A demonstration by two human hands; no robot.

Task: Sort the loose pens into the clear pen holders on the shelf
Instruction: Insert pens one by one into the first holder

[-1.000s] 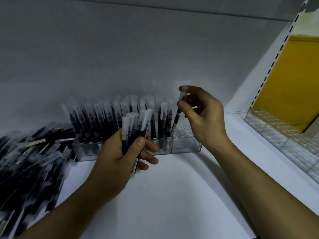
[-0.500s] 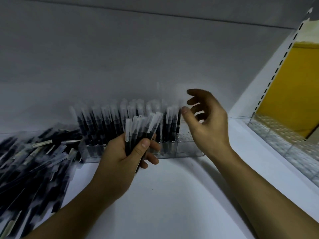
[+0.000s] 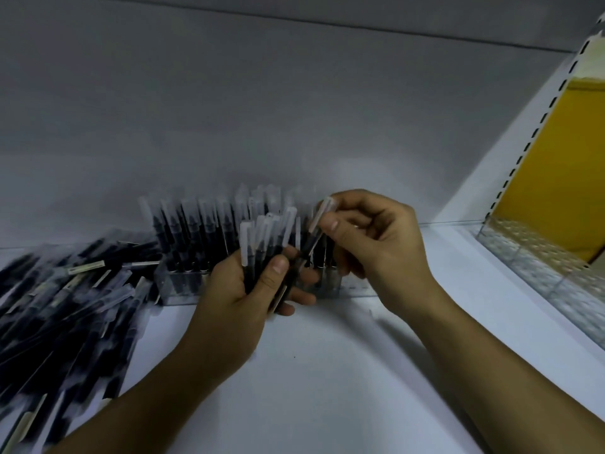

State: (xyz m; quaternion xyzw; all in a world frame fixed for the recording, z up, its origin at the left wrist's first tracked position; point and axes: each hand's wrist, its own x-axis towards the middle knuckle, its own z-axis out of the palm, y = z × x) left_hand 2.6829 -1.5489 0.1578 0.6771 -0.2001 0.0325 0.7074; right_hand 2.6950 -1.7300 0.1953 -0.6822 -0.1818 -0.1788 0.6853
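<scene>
Pinching a single pen [image 3: 316, 220] near its frosted cap, the right hand [image 3: 376, 247] holds it between thumb and forefinger. The pen slants down to the left; its lower end passes behind the left hand's fingers, so the tip is hidden.

Left hand [image 3: 234, 299]: clenched round a bundle of pens [image 3: 266, 239], caps up, thumb across the front. The count is unreadable, as the dark barrels overlap.

Both hands sit in front of the clear pen holder [image 3: 178, 285], which stands on the white shelf [image 3: 327, 371] toward the far side. The hands cover its middle section, so I cannot tell which slots there are filled. The standing pens [image 3: 196, 231] in its left part are upright and smeared by motion blur, so single rows cannot be told apart.

Left: a pile of loose pens [image 3: 65, 306] lies flat on the shelf, touching the holder's left end and cut off by the left and near edges. It is too dark and blurred to count.

Right: a second row of clear holders [image 3: 540, 280] lies along a yellow panel [image 3: 563, 165], cut off at the right edge. Contents not discernible.
</scene>
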